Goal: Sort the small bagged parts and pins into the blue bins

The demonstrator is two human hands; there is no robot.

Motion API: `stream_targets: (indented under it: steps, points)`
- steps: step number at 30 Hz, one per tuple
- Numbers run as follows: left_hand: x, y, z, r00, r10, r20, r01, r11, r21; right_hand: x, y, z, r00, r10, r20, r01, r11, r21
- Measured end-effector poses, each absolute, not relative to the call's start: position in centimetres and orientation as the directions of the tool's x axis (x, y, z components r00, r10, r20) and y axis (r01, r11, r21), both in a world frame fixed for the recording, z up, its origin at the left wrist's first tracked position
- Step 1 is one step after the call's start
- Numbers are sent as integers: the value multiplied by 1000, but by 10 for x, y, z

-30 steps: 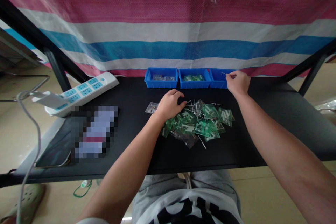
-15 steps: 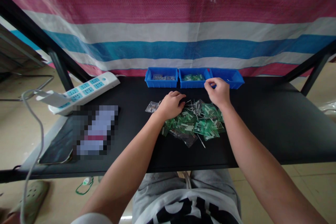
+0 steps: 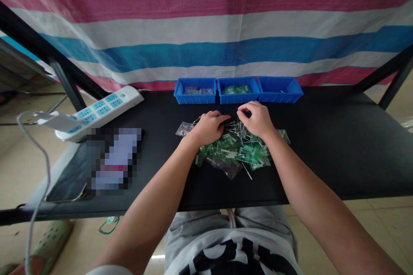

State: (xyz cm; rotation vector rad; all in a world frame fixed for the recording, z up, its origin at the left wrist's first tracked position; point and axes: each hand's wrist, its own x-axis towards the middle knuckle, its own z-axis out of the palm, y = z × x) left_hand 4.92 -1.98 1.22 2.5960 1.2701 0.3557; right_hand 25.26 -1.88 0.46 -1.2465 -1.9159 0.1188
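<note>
Head view: a metal pin (image 3: pixel 248 172) slants near-right; left hand (image 3: pixel 209 128) spread, right hand (image 3: pixel 256 118) unclear in grip.

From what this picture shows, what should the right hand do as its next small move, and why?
Probably dip the right hand and pick up one of the loose metal rods: they lie close to it, I see nothing in its grasp, and the rightmost blue tray shows only a small piece, perhaps a rod.
</note>
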Motion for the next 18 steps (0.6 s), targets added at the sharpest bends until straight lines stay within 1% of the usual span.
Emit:
stream_targets:
  steps: [4,8,14,18]
  points:
    - [49,-22,13,633,767,103,716,-632,297,248,-21,6,-206,803,558,715,513,-474]
    - [49,-22,15,646,756,106,695,-639,329,246,-23,7,-227,807,545,719,516,-464]
    - [52,-22,18,611,783,116,709,-607,358,246,-23,7,-231,810,540,721,515,-463]
    - [54,-21,18,575,815,67,740,-553,383,246,-23,6,-242,806,540,713,525,-465]
